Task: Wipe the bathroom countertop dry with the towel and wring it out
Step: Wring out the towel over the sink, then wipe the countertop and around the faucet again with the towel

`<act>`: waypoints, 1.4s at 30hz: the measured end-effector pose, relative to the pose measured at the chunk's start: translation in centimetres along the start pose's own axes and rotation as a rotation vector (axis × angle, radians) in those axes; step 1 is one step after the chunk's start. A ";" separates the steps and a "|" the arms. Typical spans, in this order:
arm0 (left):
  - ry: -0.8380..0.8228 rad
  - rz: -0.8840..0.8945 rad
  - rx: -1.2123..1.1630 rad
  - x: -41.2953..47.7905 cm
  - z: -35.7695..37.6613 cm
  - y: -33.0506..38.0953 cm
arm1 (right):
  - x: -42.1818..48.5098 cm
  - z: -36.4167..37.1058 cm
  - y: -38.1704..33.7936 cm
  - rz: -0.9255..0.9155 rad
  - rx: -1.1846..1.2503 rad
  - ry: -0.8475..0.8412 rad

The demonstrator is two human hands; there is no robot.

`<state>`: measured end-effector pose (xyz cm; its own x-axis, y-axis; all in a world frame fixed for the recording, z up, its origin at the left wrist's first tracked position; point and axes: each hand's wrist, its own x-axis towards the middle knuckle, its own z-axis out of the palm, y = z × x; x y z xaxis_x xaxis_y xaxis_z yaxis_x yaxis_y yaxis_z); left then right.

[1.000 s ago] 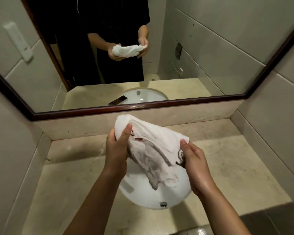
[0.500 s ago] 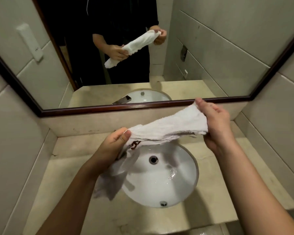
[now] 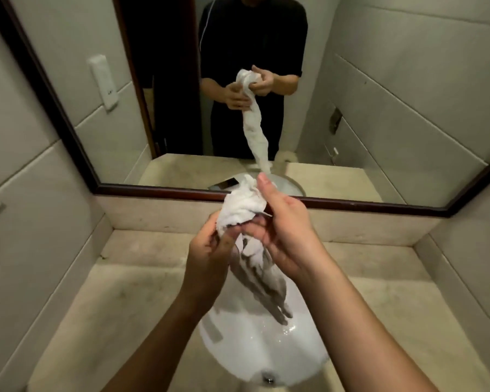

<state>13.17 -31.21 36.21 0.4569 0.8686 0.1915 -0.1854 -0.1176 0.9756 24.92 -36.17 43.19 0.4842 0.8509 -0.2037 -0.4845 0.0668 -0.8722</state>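
A white towel (image 3: pixel 242 210) is bunched upright between both hands above the white sink basin (image 3: pixel 238 346). Its twisted lower end (image 3: pixel 266 284) hangs down over the bowl. My left hand (image 3: pixel 210 258) grips the towel's middle from the left. My right hand (image 3: pixel 277 233) holds the upper bunch from the right, thumb up along it. The beige stone countertop (image 3: pixel 119 301) surrounds the basin. Water drops glisten in the bowl near the towel's tip.
A dark-framed mirror (image 3: pixel 379 108) on the back wall reflects the person and the towel. Tiled walls close in on the left (image 3: pixel 26 222) and right (image 3: pixel 478 250). A stone ledge (image 3: pixel 159 213) runs under the mirror. The overflow hole (image 3: pixel 268 379) is at the basin's near edge.
The towel was stretched sideways between the hands; now the hands have come together and the towel hangs vertically, twisted, over the basin. The view has shifted closer.
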 end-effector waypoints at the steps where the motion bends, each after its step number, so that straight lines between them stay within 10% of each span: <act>1: 0.012 -0.020 0.005 0.1 -0.2 0.2 | 0.0 -0.2 -0.6 -0.002 0.011 -0.014; 16: -0.012 -0.415 -0.443 1.7 -0.9 4.5 | 1.2 -4.9 1.2 -0.026 -0.229 -0.054; 33: 0.323 -0.132 0.241 1.9 -7.2 2.8 | 3.8 -2.5 3.4 -0.355 -0.635 -0.185; 42: 0.302 -0.044 0.558 3.2 -15.2 1.7 | 4.7 2.2 11.5 -0.139 -0.486 -0.149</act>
<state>1.11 -21.38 36.88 0.1730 0.9663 0.1904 0.3470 -0.2407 0.9064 20.02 -30.24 33.23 0.3937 0.9185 -0.0373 -0.0122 -0.0353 -0.9993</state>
